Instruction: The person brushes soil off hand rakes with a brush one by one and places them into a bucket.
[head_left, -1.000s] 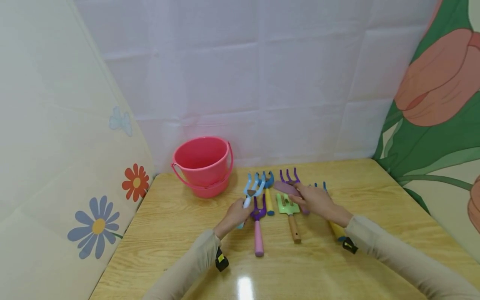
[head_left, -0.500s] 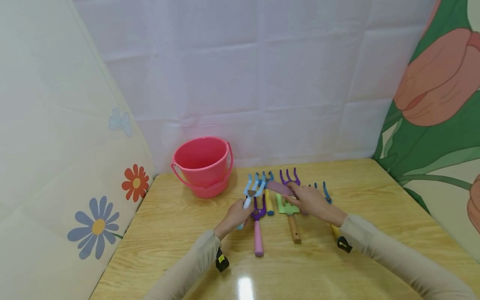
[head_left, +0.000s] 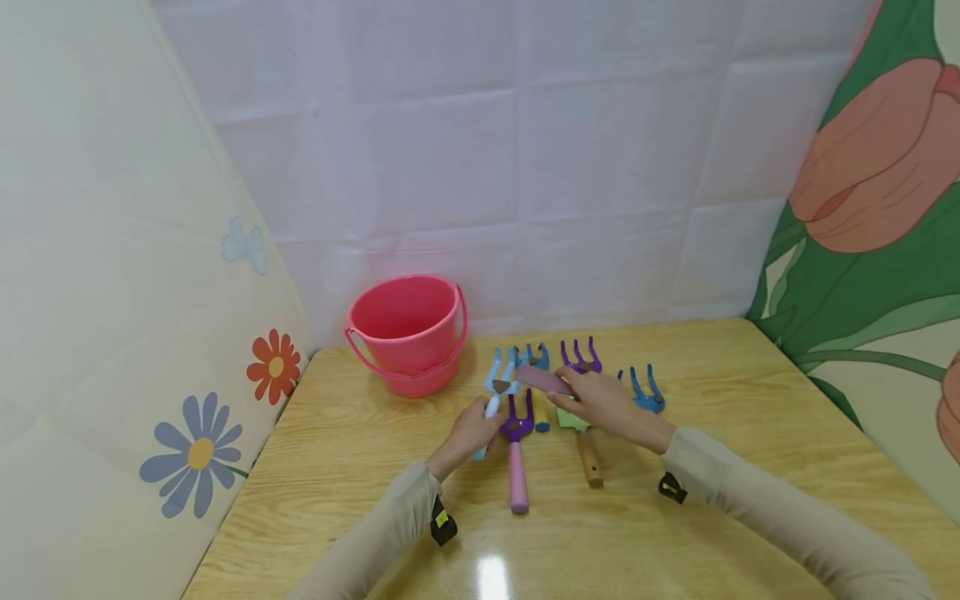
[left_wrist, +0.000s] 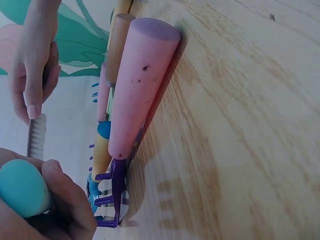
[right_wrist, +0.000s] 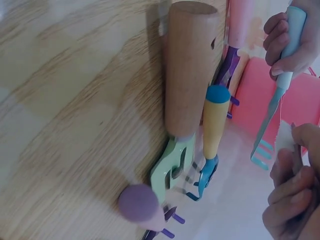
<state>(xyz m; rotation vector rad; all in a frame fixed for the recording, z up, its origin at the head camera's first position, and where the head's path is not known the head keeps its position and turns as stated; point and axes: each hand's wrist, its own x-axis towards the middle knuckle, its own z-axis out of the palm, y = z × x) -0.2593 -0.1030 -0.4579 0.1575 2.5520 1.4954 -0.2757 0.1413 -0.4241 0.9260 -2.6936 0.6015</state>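
My left hand (head_left: 474, 429) grips the light blue handle of a small hand rake (head_left: 495, 386), its tines raised and pointing away from me. The turquoise handle end shows in the left wrist view. In my right hand (head_left: 611, 408) is a mauve-backed scrub brush (head_left: 542, 380), whose pale bristles (left_wrist: 37, 135) appear in the left wrist view. The brush reaches left to the rake's tines; whether they touch I cannot tell. Below the hands lie a purple rake with a pink handle (head_left: 518, 479) and a green rake with a wooden handle (head_left: 590, 460), partly hidden by my right hand.
A pink bucket (head_left: 420, 358) stands at the back left, its handle lowered to the front. On the wooden table (head_left: 300, 483) also lie a blue rake with a yellow handle (head_left: 542, 412), a purple rake (head_left: 581, 362) and another blue rake (head_left: 647, 400). A white cloth (head_left: 585, 167) hangs behind.
My right hand has moved left with the brush, bringing it over to the light blue rake's tines. The blue rake on the right has come into fuller view. My left hand stays in place.
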